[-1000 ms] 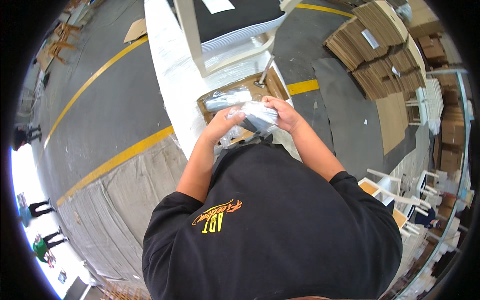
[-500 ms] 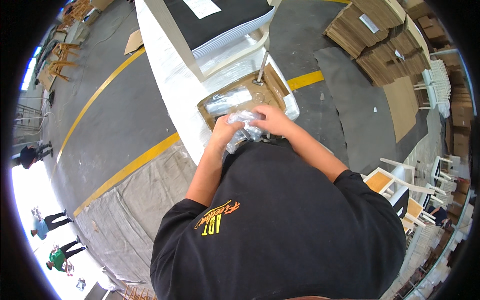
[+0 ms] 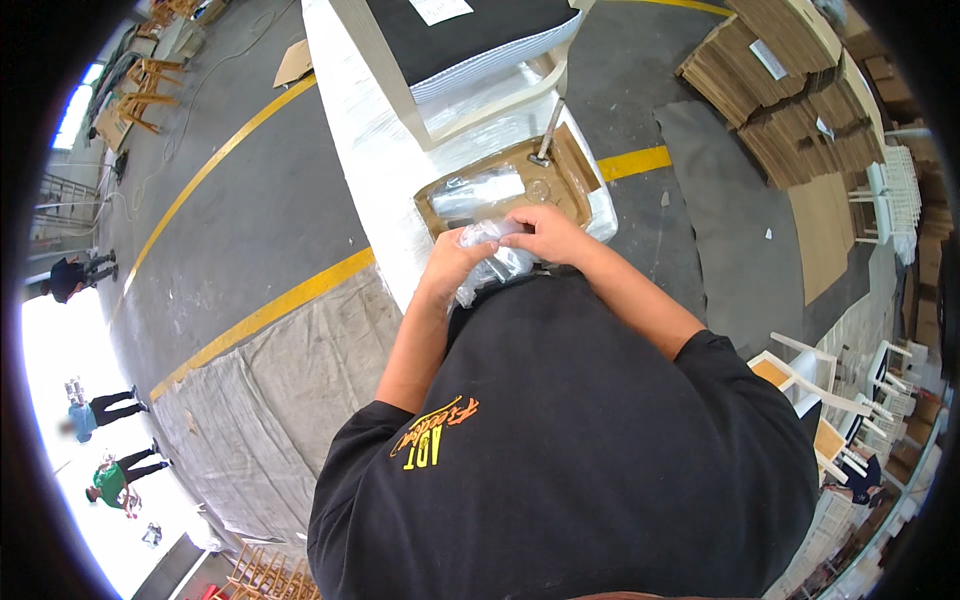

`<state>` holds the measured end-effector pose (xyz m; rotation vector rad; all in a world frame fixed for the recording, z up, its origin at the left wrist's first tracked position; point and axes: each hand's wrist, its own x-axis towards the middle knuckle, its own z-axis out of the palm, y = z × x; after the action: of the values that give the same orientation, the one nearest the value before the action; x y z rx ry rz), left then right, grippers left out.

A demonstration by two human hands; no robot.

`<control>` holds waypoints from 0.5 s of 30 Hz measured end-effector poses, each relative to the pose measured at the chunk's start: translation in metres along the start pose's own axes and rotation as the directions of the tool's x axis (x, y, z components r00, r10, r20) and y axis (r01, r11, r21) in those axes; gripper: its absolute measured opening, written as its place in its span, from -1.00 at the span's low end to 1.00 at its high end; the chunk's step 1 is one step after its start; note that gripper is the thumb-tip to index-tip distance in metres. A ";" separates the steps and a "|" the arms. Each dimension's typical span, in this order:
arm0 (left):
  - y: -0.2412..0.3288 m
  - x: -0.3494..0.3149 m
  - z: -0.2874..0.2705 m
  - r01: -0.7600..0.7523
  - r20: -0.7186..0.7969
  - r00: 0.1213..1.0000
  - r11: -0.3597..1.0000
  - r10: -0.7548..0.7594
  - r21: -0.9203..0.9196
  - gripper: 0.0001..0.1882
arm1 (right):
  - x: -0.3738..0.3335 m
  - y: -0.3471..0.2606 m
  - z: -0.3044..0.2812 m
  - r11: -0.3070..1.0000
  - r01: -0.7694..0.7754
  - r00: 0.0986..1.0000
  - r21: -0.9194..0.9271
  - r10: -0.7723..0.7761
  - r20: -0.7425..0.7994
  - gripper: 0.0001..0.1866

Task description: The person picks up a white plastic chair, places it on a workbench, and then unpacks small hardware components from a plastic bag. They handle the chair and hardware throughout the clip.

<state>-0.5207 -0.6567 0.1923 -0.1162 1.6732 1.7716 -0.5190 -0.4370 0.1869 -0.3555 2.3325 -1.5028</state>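
My left hand (image 3: 452, 264) and my right hand (image 3: 548, 236) are close together in front of my body, fingers closed on a crumpled clear plastic bag (image 3: 508, 262). My thumbs almost meet on its upper part, while its lower part hangs near my shirt. What the bag contains is hard to make out. Just beyond my hands lies a shallow brown tray (image 3: 432, 212). Inside it are another clear plastic packet (image 3: 476, 194) and a hammer (image 3: 549, 135), whose handle points away over the tray's far edge.
A pale wooden chair frame (image 3: 398, 98) with a dark seat underside (image 3: 480, 45) rests on the white-covered table (image 3: 350, 130). Stacked flat cardboard (image 3: 765, 85) stands at the right. White chairs (image 3: 800, 375) are lower right; several people are at the far left.
The view has shifted, so the table and tray appear slightly further right and lower. My thumbs have come closer together on the plastic bag, which both hands still hold.
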 end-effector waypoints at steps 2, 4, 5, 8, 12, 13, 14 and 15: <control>0.002 0.002 0.001 0.024 0.028 0.999 0.999 -0.025 0.027 -0.62 | 0.002 0.006 0.002 0.994 -0.024 0.998 0.109 0.031 -0.063 -0.81; 0.006 0.002 0.000 0.071 0.051 0.996 0.991 -0.077 0.110 -0.61 | 0.002 0.007 0.002 0.987 -0.039 0.996 0.157 0.052 -0.077 -0.81; 0.006 0.002 0.003 0.063 0.046 0.997 0.991 -0.069 0.118 -0.64 | 0.002 0.008 0.002 0.982 -0.046 0.995 0.181 0.062 -0.084 -0.81; 0.009 0.005 0.017 0.038 0.025 0.999 0.988 -0.043 0.151 -0.69 | 0.000 0.016 0.001 0.967 -0.051 0.990 0.250 0.082 -0.118 -0.80; 0.010 0.012 0.020 0.003 -0.015 1.000 0.982 0.000 0.190 -0.69 | 0.001 0.015 -0.007 0.966 -0.033 0.991 0.256 0.064 -0.115 -0.82; 0.008 0.013 0.018 -0.016 -0.023 1.000 0.980 0.021 0.197 -0.70 | 0.003 0.013 -0.008 0.958 -0.037 0.993 0.284 0.068 -0.099 -0.82; 0.005 0.012 0.015 -0.012 -0.018 1.000 0.985 0.015 0.174 -0.70 | 0.004 0.011 -0.009 0.949 -0.042 0.994 0.311 0.071 -0.083 -0.82; 0.009 0.013 0.016 -0.008 -0.001 1.000 0.988 0.008 0.152 -0.70 | 0.003 0.013 -0.011 0.948 -0.039 0.994 0.316 0.070 -0.088 -0.82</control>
<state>-0.5291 -0.6365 0.1956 -0.0424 1.8049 1.6436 -0.5266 -0.4238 0.1792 -0.1354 2.1035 -1.8636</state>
